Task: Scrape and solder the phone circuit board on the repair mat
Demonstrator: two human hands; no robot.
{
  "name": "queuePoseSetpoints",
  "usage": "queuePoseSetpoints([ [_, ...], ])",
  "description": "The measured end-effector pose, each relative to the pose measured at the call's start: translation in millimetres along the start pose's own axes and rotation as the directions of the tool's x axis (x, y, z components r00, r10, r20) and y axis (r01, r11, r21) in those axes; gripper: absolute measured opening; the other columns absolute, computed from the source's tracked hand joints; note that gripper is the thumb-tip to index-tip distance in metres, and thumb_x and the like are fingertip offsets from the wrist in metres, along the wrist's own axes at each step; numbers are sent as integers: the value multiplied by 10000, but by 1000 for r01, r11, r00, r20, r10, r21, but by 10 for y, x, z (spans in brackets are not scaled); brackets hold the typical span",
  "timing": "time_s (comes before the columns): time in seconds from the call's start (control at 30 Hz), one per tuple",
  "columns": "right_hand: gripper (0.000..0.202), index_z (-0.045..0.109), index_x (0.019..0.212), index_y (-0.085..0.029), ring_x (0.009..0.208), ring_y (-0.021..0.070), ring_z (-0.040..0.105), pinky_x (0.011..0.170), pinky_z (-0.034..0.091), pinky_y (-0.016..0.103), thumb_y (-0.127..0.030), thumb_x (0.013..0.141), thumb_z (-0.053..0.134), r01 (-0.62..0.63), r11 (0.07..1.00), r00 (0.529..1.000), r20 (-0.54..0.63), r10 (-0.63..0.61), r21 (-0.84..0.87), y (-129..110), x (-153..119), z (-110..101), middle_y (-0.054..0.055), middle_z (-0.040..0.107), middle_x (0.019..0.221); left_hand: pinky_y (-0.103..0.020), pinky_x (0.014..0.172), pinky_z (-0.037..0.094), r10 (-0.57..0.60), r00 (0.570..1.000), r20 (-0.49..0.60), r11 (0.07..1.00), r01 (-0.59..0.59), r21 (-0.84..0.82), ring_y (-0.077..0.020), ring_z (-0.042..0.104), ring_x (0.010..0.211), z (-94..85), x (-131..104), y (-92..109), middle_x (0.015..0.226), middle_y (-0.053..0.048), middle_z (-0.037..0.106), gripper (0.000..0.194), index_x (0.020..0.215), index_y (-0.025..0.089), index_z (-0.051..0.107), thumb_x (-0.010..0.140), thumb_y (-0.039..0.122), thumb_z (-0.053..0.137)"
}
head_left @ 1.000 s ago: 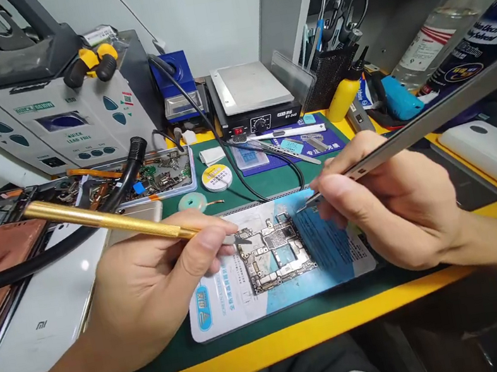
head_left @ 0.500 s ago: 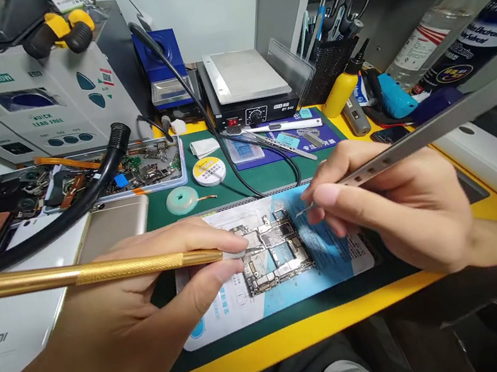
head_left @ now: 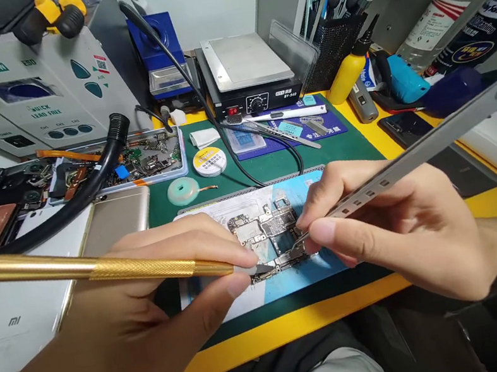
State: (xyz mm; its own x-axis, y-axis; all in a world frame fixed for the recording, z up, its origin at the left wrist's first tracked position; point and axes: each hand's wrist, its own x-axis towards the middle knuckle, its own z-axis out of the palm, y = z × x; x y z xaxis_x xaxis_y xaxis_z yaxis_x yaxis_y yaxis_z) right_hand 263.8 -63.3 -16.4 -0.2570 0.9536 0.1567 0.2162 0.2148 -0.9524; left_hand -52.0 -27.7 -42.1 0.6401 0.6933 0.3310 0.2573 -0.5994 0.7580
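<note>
Pinching one gold-handled knife (head_left: 142, 267) between thumb and fingers of left hand (head_left: 154, 305), reaching in from 8 o'clock, angled toward board's lower edge. Pinching one silver tool (head_left: 395, 173) in right hand (head_left: 395, 230), reaching in from 4 o'clock, fingers curled. Showing one circuit board (head_left: 279, 224) between hands, on one printed pad (head_left: 249, 298). From board, counting: one hot plate (head_left: 250, 60) at 12, one yellow bottle (head_left: 347, 78) at 1, one round tin (head_left: 210, 162) at 11.

Bright white light on flat white-and-blue printed mat (head_left: 249, 300); dim at 5 o'clock. Glints on gold knurled metal handle (head_left: 133, 268). Wide-angle stretch at 10 and 2 o'clock; long silver metal tweezers (head_left: 417, 157) soft toward 3.
</note>
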Motion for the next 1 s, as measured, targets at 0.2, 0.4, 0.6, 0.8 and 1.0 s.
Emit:
queuePoseSetpoints([
  [0.2, 213, 895, 874, -284, 662, 213, 815, 558, 646, 323, -193, 1053, 967, 82, 988, 996, -11, -85, -130, -9, -106, 40, 34, 891, 809, -181, 915, 709, -24, 998, 65, 999, 22, 29, -136, 905, 1013, 11, -18, 3, 1124, 103, 948, 142, 1276, 488, 893, 1256, 368, 821],
  [0.4, 224, 885, 897, -298, 694, 243, 844, 636, 693, 351, -177, 1078, 937, 106, 980, 994, -18, -110, -167, 33, -188, 107, 35, 879, 808, -180, 923, 711, -1, 997, 81, 1000, -1, 27, -143, 904, 1010, -11, -18, 4, 1117, 80, 953, 116, 1266, 455, 896, 1267, 388, 801],
  [0.6, 198, 871, 905, -259, 712, 225, 892, 673, 706, 299, -92, 1002, 912, 209, 965, 976, -35, -217, -157, 71, -212, 159, 27, 911, 830, -248, 923, 732, 30, 996, 80, 999, -31, 7, -200, 907, 1053, 42, -13, -36, 1120, 9, 936, 84, 1291, 388, 894, 1227, 417, 847],
  [0.8, 195, 857, 970, -255, 747, 182, 930, 714, 720, 253, -65, 985, 896, 235, 921, 967, -21, -254, -311, 34, -345, 199, -3, 939, 881, -423, 1002, 797, 22, 998, 58, 999, -24, 27, -363, 915, 1188, 176, 10, -55, 1087, -78, 923, 537, 1313, 377, 936, 1099, 867, 881],
  [1.0, 313, 873, 999, -237, 697, 161, 923, 773, 770, 296, -166, 1289, 778, 377, 772, 926, 214, -310, -512, -77, -482, 128, 0, 977, 920, -414, 963, 781, 5, 1000, 22, 999, -6, 41, -342, 913, 1131, 141, -120, -114, 1032, -48, 917, 340, 1291, 396, 942, 1158, 698, 862],
])
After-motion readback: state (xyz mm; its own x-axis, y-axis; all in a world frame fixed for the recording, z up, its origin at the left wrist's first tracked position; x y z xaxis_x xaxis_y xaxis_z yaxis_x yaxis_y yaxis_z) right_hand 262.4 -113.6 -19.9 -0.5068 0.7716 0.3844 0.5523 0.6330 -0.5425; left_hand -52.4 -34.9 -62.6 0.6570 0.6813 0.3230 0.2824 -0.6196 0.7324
